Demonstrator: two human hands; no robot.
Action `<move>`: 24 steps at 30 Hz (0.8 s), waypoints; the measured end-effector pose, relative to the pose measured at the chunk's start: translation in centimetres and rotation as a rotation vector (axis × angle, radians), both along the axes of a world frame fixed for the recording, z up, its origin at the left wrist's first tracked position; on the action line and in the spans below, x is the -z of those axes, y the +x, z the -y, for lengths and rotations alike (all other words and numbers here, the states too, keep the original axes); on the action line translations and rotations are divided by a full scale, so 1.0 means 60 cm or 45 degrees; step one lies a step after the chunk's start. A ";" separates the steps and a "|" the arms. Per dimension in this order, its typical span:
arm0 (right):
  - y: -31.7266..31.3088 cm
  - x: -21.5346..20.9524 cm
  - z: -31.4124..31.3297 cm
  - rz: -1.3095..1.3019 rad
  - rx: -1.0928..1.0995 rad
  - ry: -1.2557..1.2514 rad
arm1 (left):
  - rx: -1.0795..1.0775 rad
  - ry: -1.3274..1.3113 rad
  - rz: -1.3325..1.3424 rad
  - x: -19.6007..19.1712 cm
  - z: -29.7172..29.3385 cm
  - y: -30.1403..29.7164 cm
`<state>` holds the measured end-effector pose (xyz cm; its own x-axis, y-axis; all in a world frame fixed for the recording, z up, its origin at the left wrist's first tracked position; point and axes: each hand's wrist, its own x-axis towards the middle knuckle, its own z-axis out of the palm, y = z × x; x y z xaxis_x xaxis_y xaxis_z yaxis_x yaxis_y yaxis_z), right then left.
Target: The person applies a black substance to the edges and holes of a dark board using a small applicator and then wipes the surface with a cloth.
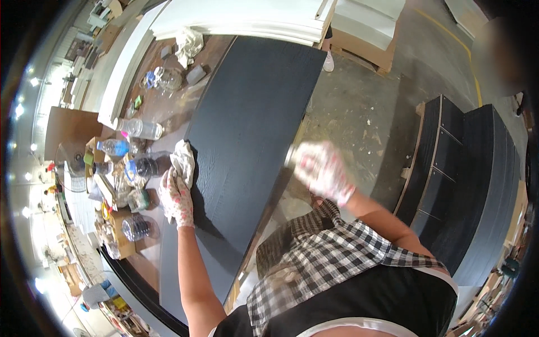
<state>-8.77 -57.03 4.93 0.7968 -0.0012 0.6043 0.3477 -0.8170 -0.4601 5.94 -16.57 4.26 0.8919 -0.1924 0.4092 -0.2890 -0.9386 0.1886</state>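
Note:
A long dark panel (252, 112) with a wood-grain face lies across the workbench. My left hand (176, 196), in a white patterned glove, presses a white rag (183, 162) against the panel's left edge. My right hand (320, 170), gloved the same way, is blurred and sits at the panel's right edge, over the floor side. Whether it grips the edge or holds anything is unclear.
Several plastic bottles (137, 128) and jars (136, 227) crowd the bench left of the panel. Another rag (188, 45) lies at the far end. White boards (247, 19) are stacked beyond. Dark panels (466, 180) stand stacked on the concrete floor (359, 106) to the right.

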 end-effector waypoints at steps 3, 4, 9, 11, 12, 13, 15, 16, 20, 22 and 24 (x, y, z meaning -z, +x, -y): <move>0.062 -0.010 0.063 0.091 0.204 -0.027 | -0.002 0.053 0.037 0.013 0.009 0.005; 0.054 0.004 0.043 0.060 0.164 -0.076 | -0.013 0.029 0.026 0.014 0.014 0.005; 0.004 0.010 -0.031 -0.095 -0.135 -0.079 | -0.132 -0.006 -0.040 0.011 0.014 -0.007; 0.026 0.018 -0.029 -0.037 -0.076 -0.061 | -0.106 0.036 0.039 0.018 -0.013 -0.006; 0.051 0.016 0.022 -0.054 -0.027 -0.098 | -0.095 0.045 0.046 0.016 -0.037 0.002; 0.079 0.035 0.029 -0.088 0.031 -0.167 | -0.092 0.052 0.041 0.021 -0.014 -0.004; 0.138 0.031 0.129 -0.098 0.122 -0.238 | -0.090 0.089 0.065 0.025 -0.005 -0.006; 0.170 0.036 0.180 -0.055 0.179 -0.257 | -0.106 0.109 0.075 0.026 0.002 -0.004; 0.274 0.044 0.259 -0.102 0.413 -0.158 | -0.115 0.081 0.067 0.036 -0.038 0.014; 0.294 0.020 0.292 -0.096 0.399 -0.111 | -0.134 0.034 0.057 0.045 -0.028 0.008; 0.294 0.011 0.300 -0.092 0.372 -0.146 | -0.133 -0.017 0.034 0.052 -0.021 0.009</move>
